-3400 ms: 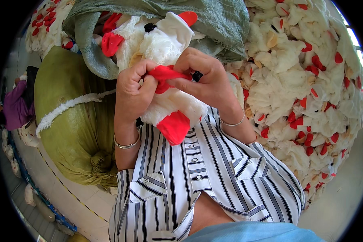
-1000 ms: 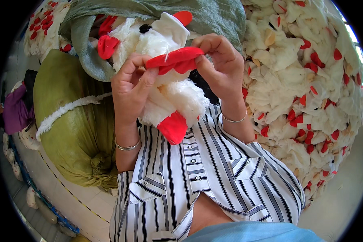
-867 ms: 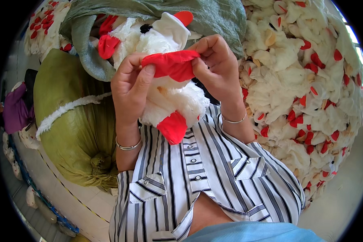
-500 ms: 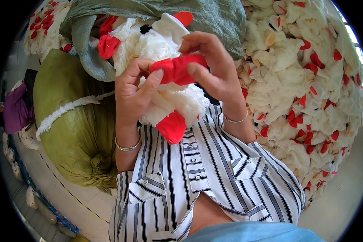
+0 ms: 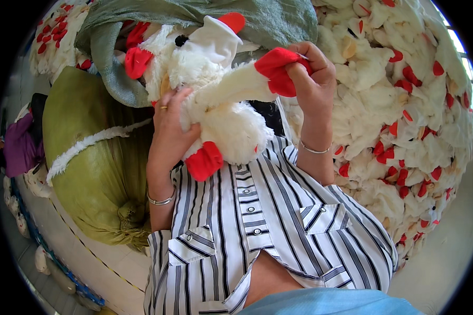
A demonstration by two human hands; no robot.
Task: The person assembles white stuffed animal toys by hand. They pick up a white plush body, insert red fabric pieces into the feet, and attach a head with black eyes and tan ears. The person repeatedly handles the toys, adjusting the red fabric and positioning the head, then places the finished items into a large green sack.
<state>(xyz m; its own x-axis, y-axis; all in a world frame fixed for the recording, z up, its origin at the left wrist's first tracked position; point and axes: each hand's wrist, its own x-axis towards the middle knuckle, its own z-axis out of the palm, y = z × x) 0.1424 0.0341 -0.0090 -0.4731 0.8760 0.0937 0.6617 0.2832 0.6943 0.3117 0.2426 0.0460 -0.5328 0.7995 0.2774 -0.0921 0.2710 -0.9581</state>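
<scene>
A white fluffy plush toy skin (image 5: 234, 126) with red end pieces lies across my lap and chest. My right hand (image 5: 312, 71) pinches the red foot-like end (image 5: 278, 65) of one plush limb, drawing the limb (image 5: 231, 86) out to the right. Lower left, my left hand (image 5: 173, 123) is wrapped round the plush body, its thumb pressed into the fur. Another red end piece (image 5: 205, 160) hangs below that hand. Just beyond lie more white plush pieces (image 5: 194, 60) with a black tuft and red parts, in the mouth of a grey-green woven sack (image 5: 268, 23).
A stuffed olive-green sack (image 5: 94, 168) stands at the left, with a white fluffy strip across it. A large heap of white plush skins with red parts (image 5: 383, 121) fills the right. Far left, a person in purple (image 5: 23, 139) is partly visible.
My right hand has moved right and pulled the red-ended limb out straight. My left hand has let go of the red piece and dropped to grip the plush body.
</scene>
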